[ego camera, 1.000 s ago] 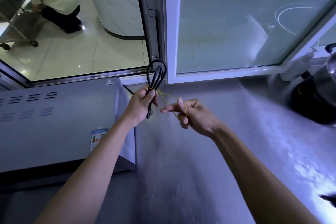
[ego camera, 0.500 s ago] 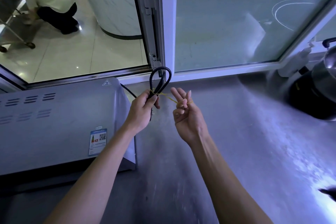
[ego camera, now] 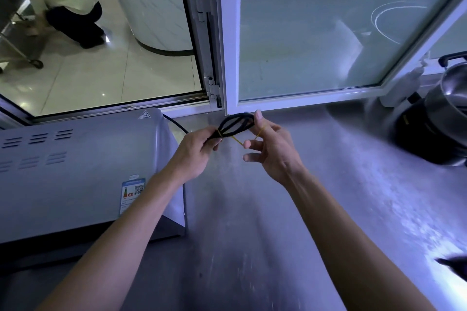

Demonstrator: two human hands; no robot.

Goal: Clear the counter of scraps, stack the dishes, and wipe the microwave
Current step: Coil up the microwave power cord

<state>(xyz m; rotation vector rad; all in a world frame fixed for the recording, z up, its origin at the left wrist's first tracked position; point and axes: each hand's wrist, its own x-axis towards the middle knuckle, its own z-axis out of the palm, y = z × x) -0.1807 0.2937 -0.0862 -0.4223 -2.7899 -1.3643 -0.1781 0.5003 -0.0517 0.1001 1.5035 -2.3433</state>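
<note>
One grey microwave [ego camera: 83,174] sits on the brushed steel counter [ego camera: 252,222] at about nine o'clock of the view, a rounded metal box with rows of slotted vents on top, one triangular heat-warning mark near its back edge and one printed label with a QR code on the near side. Its black rubbery cord [ego camera: 233,126] leaves the rear and is folded into a bundle of loops above the counter, just past twelve o'clock of the view's centre. The left hand [ego camera: 195,153] grips that bundle, fingers curled round the gathered strands. One thin yellow rubber band [ego camera: 238,141] is wound on the bundle beside the left fingers and stretches toward three o'clock to the right hand [ego camera: 271,151], whose fingers are hooked in it and spread apart, the index tip touching the loop end of the cord.

At two o'clock stands one shiny steel pot [ego camera: 448,106] on a black base; what it holds cannot be told. Behind the hands hangs one white-framed window sash [ego camera: 316,40] with frosted glass, swung open on hinges. Beyond the opening at eleven o'clock, one person [ego camera: 63,5] crouches on glossy floor tiles.
</note>
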